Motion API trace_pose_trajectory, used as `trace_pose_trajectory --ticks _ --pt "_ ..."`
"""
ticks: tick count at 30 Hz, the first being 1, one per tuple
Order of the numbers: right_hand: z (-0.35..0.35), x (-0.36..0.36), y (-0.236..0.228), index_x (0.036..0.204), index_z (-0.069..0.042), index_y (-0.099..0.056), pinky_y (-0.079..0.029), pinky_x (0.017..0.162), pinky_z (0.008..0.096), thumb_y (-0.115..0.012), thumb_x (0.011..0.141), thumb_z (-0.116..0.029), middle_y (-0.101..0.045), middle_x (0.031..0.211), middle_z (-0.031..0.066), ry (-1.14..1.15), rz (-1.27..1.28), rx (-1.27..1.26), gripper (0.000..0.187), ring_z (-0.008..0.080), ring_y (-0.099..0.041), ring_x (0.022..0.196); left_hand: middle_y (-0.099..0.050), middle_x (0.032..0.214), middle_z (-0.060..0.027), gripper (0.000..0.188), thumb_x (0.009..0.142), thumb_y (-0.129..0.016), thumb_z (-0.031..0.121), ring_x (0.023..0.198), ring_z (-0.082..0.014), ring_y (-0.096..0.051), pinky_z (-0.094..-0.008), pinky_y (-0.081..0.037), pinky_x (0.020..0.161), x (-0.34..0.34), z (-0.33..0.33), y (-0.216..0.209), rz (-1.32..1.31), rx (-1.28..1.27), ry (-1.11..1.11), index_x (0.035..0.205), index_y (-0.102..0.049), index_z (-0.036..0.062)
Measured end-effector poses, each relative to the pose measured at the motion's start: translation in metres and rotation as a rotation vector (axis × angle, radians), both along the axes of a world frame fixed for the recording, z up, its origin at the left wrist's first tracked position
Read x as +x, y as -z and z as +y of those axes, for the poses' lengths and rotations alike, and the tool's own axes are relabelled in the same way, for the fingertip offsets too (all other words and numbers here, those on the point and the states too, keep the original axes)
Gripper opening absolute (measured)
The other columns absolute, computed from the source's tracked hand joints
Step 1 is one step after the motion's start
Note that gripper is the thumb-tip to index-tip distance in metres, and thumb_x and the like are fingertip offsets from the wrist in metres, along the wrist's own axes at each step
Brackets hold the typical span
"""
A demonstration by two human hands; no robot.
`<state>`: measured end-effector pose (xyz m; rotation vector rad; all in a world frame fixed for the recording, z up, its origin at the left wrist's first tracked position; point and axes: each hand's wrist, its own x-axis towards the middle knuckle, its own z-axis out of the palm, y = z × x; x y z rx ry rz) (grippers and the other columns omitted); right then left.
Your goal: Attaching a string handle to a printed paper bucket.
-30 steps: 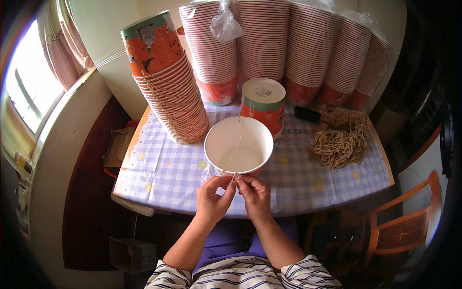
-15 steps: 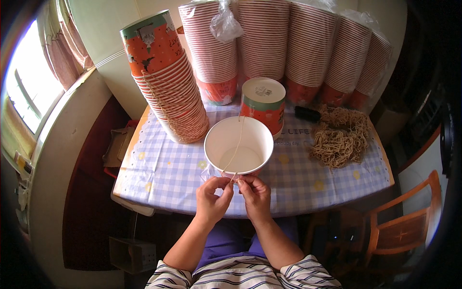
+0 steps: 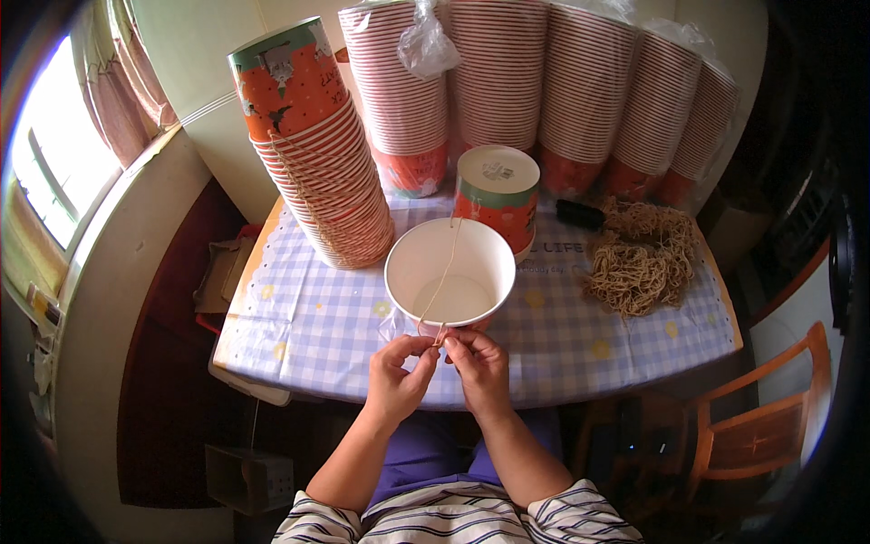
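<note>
**Counter and its load**

The counter point(image 3: 308, 308) wears a blue-and-white checked cloth. On it stand an open white paper cup point(image 3: 450, 272), an upturned orange cup point(image 3: 496, 192), a leaning cup stack point(image 3: 317, 154), tall striped stacks point(image 3: 544, 82) behind, a pile of tan string loops point(image 3: 639, 258) and a small black object point(image 3: 580, 214).

Left hand point(image 3: 397, 374) and right hand point(image 3: 478, 367) together at centre, fingers point(image 3: 426, 344) pinched, forearms converging.

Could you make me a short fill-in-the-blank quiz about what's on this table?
1. Both hands, left hand and right hand, pinch a thin ____ at the rim of the white paper cup.
2. The tablecloth has a ____ pattern.
3. The loose string pile lies to the cup's ____.

Missing words: string; checked; right
</note>
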<state>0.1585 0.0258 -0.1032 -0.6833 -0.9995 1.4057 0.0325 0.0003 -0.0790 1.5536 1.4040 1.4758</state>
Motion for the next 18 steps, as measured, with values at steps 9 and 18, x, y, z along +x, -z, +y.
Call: trace_pose_trajectory --ticks 9,18 --pt "0.0015 0.0006 -0.0032 0.102 -0.001 -0.068 -0.048 0.07 0.0218 -0.064 0.09 -0.012 -0.068 0.091 0.002 -0.061 0.024 -0.06 0.017 0.0065 -0.058 0.077 -0.069 0.084 -0.0086 0.013 0.088 -0.061 0.003 0.08 -0.012 -0.063 -0.0246 -0.05 0.074 -0.004 -0.0027 -0.0012 -0.072 -0.077 0.061 0.095 -0.067 -0.0059" --pt "-0.0011 -0.0004 -0.0097 0.101 -0.001 -0.068 -0.047 0.069 0.0219 -0.065 0.09 -0.014 -0.067 0.086 0.0016 -0.072 0.053 -0.139 0.017 0.0065 -0.056 0.073 -0.067 0.084 -0.0088 0.016 0.089 -0.061 0.006 0.081 -0.0136 -0.063 -0.0258 -0.05 0.075 -0.0082 -0.0035 0.0014 -0.263 -0.161 0.109 0.096 -0.065 -0.0072"
